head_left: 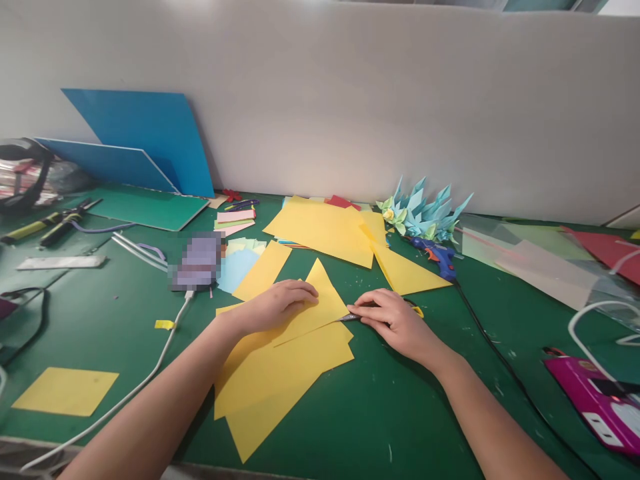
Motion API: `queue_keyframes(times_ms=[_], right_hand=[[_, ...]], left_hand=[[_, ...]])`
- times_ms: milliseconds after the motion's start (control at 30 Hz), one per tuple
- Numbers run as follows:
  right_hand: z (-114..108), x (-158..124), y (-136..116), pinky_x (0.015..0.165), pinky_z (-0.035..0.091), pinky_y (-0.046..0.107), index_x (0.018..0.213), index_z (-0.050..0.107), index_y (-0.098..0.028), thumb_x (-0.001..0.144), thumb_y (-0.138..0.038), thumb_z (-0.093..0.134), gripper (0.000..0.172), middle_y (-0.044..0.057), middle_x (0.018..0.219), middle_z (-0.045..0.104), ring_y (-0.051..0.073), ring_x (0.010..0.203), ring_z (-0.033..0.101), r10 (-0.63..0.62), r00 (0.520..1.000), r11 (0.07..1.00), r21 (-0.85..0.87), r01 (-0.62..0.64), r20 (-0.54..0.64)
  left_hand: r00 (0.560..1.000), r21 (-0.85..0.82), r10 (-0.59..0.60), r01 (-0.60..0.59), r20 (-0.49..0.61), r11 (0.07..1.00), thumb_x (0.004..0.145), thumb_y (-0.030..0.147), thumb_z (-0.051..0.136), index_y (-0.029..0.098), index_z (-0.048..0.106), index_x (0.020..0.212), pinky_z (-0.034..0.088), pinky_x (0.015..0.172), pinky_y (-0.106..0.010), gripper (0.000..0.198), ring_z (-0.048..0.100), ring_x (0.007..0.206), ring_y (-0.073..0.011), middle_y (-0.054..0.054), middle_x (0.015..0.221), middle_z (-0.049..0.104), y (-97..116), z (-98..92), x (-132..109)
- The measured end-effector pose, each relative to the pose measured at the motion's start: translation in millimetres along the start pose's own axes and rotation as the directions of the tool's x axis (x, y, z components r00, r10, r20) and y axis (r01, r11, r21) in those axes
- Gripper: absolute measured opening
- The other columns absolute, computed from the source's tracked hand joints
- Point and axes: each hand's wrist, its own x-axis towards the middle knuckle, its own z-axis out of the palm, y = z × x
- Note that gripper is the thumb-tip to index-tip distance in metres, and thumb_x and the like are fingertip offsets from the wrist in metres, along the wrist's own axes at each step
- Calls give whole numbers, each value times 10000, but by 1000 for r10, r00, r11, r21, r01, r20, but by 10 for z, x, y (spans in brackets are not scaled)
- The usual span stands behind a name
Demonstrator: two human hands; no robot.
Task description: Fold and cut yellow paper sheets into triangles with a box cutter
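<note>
My left hand [278, 303] lies flat on a folded yellow paper triangle [320, 305], pressing it onto a stack of yellow sheets [280, 373] on the green table [400, 413]. My right hand [390, 317] grips yellow-handled scissors [415, 309], whose blades point left and touch the folded edge of the triangle. Most of the scissors are hidden under my fingers.
More yellow sheets [325, 230] and a loose yellow triangle [407, 273] lie behind. Blue-green paper flowers [425, 213] and a blue glue gun [440, 259] are at back right. A phone [197, 261] with white cable, pliers [55, 223], blue boards [145, 137] and a pink box [595, 397] surround.
</note>
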Motion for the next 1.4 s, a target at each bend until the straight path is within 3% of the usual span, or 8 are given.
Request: queue_keyframes(times_ms=[600,900,1400], right_hand=[[0,-21,-22,774,508,406,1106,654,-265,938,-207,450,270,70,954,666,225,906,589,-13,1000,1000,9,13,1],[45,31,-101,818,506,407,936,642,-240,896,-194,531,127,49,933,695,224,930,608,23,1000,996,92,-22,-4],[53,31,-114,774,508,387,891,670,-224,925,-241,499,175,61,906,703,213,888,613,-62,998,993,100,63,-19]], left_hand=[[1000,-3,7,-7,-18,1000,963,269,334,210,610,1096,429,985,-382,311,545,1112,-194,-76,1213,596,-50,39,0],[1000,4,14,-14,-24,1000,966,284,333,206,612,1090,429,986,-392,314,552,1108,-198,-83,1206,602,-60,49,3],[999,13,33,-33,-23,999,966,261,340,200,611,1087,431,984,-368,303,552,1107,-191,-77,1198,607,-57,47,7]])
